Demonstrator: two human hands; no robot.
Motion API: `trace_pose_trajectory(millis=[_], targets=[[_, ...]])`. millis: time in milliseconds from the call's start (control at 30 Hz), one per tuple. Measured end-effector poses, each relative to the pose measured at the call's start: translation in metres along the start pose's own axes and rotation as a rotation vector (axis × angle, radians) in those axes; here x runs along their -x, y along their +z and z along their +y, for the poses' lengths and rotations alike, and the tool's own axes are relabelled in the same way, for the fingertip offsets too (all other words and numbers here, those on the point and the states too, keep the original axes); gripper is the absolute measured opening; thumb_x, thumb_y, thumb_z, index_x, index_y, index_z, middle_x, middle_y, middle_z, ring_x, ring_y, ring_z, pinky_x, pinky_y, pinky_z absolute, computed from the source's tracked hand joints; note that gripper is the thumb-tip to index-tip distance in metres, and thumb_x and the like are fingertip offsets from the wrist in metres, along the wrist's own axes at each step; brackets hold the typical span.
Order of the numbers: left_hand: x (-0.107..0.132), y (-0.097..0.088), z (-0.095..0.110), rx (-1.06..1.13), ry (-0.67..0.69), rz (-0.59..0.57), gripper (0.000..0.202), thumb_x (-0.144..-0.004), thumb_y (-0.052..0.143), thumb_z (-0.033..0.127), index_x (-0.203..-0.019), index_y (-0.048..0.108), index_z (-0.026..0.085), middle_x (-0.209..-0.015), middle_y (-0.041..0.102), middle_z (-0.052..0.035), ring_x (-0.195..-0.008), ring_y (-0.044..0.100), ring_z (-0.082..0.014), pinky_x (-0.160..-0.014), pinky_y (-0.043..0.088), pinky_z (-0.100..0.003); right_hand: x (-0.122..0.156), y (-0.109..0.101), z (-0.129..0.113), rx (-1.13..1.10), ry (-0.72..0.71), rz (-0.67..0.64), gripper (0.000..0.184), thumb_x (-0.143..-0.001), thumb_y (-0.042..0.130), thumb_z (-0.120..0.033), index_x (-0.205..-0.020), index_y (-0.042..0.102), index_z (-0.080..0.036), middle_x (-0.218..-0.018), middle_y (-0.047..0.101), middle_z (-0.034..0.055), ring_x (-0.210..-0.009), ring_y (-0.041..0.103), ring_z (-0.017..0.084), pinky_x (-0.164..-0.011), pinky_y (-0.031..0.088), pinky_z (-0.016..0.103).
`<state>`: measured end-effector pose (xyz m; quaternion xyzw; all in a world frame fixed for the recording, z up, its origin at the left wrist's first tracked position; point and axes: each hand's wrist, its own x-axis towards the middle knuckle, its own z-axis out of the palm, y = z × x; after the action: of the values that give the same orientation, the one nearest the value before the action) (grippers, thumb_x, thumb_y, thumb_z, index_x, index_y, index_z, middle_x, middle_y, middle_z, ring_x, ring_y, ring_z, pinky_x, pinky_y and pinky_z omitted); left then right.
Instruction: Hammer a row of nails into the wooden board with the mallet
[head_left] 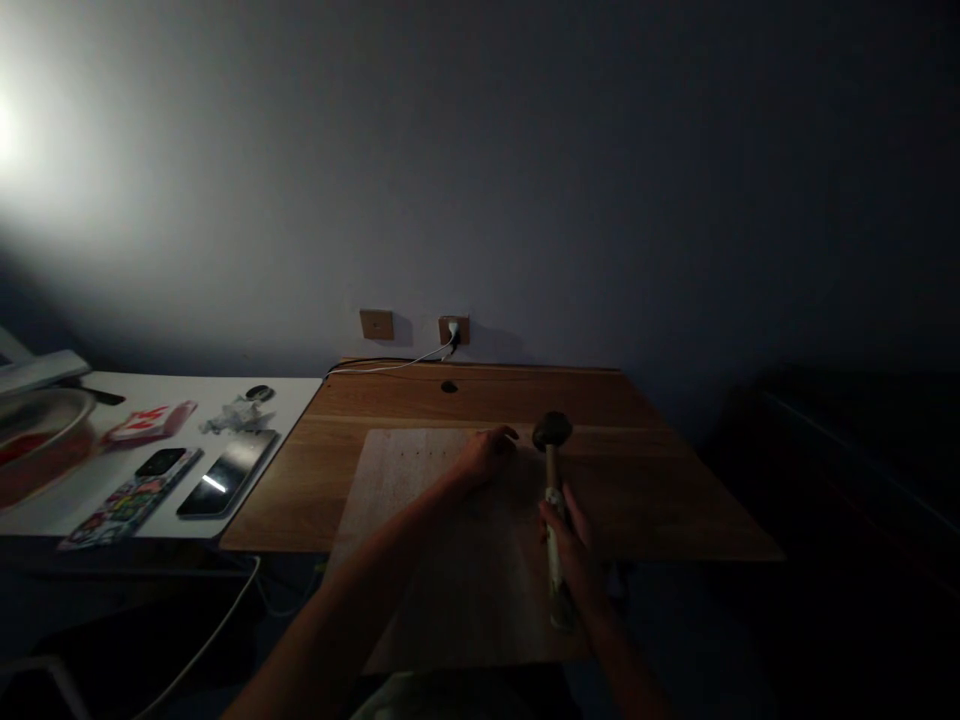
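Note:
In my right hand [570, 530] is a hammer [553, 480], gripped round its pale, worn handle. Its dark, rounded head points away from me, just right of my other hand. My left hand [489, 453] rests near the far right part of a light wooden board [390, 490], fingers bent in and tips close together. Whatever the fingertips pinch is too small and dark to make out. A short row of small dark marks, perhaps nails, runs along the board's far side, left of that hand.
The board lies on a brown wooden desk [645, 500] and overhangs its front edge. A white table [292, 400] on the left carries a phone [229, 475], a patterned case [135, 500], a red-and-white packet [154, 422] and a bowl [45, 450]. Behind are wall sockets [454, 330] with cables.

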<state>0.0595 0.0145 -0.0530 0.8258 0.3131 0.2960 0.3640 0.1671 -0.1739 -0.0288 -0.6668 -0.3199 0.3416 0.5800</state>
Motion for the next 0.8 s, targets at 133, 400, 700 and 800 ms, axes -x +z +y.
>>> trace_pose_trajectory(millis=[133,400,700,800], targets=[[-0.001,0.001,-0.001,-0.011,-0.003,0.022,0.043,-0.073,0.064,0.007,-0.115,0.065,0.017,-0.094,0.078,-0.005,-0.084,0.072,-0.0168,-0.076,0.054,-0.026,-0.007,-0.001,-0.001,-0.025,-0.019,-0.062,0.076,-0.074,0.07,-0.053,-0.142,0.055,-0.022,-0.075,0.061,-0.003,-0.074,0.056,0.02,-0.075,0.047,0.031],[0.0,-0.002,0.006,-0.012,-0.034,-0.007,0.039,-0.076,0.064,0.01,-0.114,0.065,0.018,-0.093,0.078,-0.0044,-0.087,0.073,-0.0174,-0.079,0.054,-0.027,-0.013,-0.01,0.007,-0.12,0.052,-0.054,0.068,-0.073,0.072,-0.051,-0.132,0.062,-0.02,-0.069,0.058,-0.0037,-0.068,0.053,0.018,-0.068,0.042,0.03],[0.0,-0.001,0.003,-0.071,-0.034,0.013,0.041,-0.076,0.065,0.009,-0.116,0.065,0.018,-0.096,0.077,-0.0048,-0.088,0.072,-0.0179,-0.08,0.055,-0.029,-0.004,-0.007,0.002,-0.165,0.001,-0.153,0.064,-0.077,0.073,-0.047,-0.135,0.061,-0.023,-0.074,0.059,-0.0031,-0.071,0.053,0.018,-0.069,0.043,0.03],[0.0,0.0,0.002,-0.063,-0.022,0.016,0.04,-0.077,0.065,0.009,-0.116,0.065,0.018,-0.095,0.077,-0.0039,-0.087,0.072,-0.0172,-0.079,0.055,-0.027,-0.004,-0.009,0.007,-0.126,-0.002,-0.168,0.067,-0.078,0.072,-0.047,-0.14,0.058,-0.025,-0.079,0.062,-0.0029,-0.076,0.056,0.019,-0.076,0.044,0.031]])
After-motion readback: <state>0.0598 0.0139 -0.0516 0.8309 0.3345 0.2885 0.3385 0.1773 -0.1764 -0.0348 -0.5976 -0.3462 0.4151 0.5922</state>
